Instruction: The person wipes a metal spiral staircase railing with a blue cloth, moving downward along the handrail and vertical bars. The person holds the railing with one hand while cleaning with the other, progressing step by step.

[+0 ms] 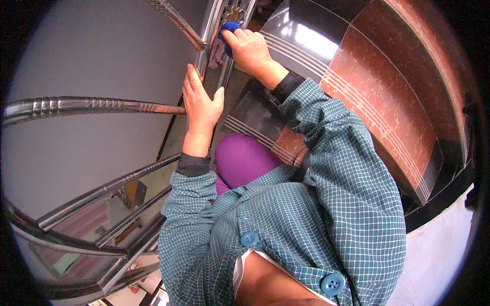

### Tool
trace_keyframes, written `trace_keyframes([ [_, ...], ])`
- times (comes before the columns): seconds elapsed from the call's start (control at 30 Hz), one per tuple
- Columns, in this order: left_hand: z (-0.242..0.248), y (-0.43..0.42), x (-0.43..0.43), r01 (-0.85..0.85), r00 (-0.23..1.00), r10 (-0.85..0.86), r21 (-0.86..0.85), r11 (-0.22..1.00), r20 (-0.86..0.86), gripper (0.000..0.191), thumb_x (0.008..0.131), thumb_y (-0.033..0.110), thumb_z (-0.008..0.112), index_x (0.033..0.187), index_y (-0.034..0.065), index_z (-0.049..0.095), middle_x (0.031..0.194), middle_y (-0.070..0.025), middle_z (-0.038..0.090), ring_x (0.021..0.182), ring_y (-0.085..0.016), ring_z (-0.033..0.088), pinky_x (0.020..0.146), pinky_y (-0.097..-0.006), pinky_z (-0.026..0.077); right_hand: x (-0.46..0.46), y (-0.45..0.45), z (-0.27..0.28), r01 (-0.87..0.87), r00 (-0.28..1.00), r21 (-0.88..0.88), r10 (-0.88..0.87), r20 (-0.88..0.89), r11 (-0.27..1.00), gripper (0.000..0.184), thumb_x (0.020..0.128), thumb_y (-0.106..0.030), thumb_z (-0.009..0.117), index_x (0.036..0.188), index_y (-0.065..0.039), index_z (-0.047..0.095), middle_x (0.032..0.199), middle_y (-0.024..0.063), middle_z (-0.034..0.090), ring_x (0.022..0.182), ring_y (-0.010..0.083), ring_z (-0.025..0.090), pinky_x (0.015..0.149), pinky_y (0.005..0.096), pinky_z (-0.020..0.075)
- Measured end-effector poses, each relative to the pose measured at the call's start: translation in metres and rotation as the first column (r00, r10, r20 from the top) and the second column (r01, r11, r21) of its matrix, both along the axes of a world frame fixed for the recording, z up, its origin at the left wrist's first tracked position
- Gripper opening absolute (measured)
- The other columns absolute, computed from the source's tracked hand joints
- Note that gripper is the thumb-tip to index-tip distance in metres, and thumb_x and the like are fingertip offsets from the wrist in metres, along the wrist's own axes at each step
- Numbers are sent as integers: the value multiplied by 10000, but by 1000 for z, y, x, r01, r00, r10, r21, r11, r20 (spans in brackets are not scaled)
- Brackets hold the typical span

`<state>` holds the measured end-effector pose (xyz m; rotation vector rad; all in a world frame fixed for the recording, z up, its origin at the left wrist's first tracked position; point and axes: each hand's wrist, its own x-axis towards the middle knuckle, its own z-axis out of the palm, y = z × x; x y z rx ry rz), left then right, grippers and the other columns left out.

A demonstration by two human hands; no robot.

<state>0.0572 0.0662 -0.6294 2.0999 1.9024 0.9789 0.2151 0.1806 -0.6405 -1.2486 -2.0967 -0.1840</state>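
My right hand [250,51] grips a blue cloth [231,26] against the stainless steel post [228,72] of a stair railing, near the top of the view. Part of the cloth is hidden behind my fingers. Lower and to the left, my left hand [201,105] lies along a shiny steel rail [212,25], its thumb spread away from the fingers. The palm side is turned from view, and nothing loose shows in that hand. A gold-coloured ornament [232,13] sits between the two metal uprights just beyond the cloth.
Tiled stair steps [379,103] in black and reddish brown rise on the right, with pale grooved lines near their edges. Ringed steel balusters [92,106] cross the left side before a plain grey surface [88,57]. My purple-clad knee [245,158] is bent below my hands.
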Motion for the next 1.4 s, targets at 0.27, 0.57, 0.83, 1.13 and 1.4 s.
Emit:
trace_keyframes([
  [0.27, 0, 1, 4, -27, 999, 27, -7, 1000, -34, 944, 713, 178, 741, 1440, -47, 184, 1345, -286, 384, 1179, -416, 443, 1020, -492, 349, -17, 6, 0, -486, 498, -504, -248, -831, 714, 297, 836, -77, 556, 1127, -22, 582, 919, 134, 661, 827, 307, 650, 716, 403, 536],
  [0.57, 0, -1, -1, 3, 1000, -3, -24, 1000, -15, 939, 719, 168, 737, 1443, -47, 180, 1342, -293, 381, 1202, -434, 420, 1028, -493, 344, -5, -1, 12, -40, 985, -444, -40, -169, 895, 276, 853, -99, 541, 1127, -77, 574, 897, 142, 677, 797, 345, 665, 717, 418, 529],
  [0.83, 2, -1, -2, 23, 1000, -23, 2, 1000, 2, 914, 731, 146, 723, 1443, -49, 185, 1326, -290, 397, 1183, -422, 436, 1022, -480, 355, 19, 4, 11, -18, 970, -7, 19, 241, 1000, 326, 801, -133, 579, 1126, -149, 561, 755, 106, 639, 737, 282, 661, 607, 408, 479],
  [1.13, 0, 2, -1, 15, 1000, -15, 22, 1000, -27, 928, 721, 145, 727, 1447, -42, 180, 1334, -291, 395, 1182, -428, 438, 1027, -488, 349, -13, -13, -14, -438, 535, -370, -93, -840, 819, 374, 824, -78, 526, 1182, -26, 617, 1077, 180, 674, 987, 268, 657, 868, 351, 501],
  [1.4, 1, 0, -2, 21, 1000, -20, 19, 1000, -11, 935, 722, 147, 736, 1451, -34, 178, 1358, -295, 371, 1227, -440, 404, 1047, -489, 330, -11, -45, -14, -253, 593, -350, -142, -793, 902, 351, 871, -173, 548, 1193, -43, 596, 1067, 214, 653, 965, 340, 655, 828, 395, 519],
])
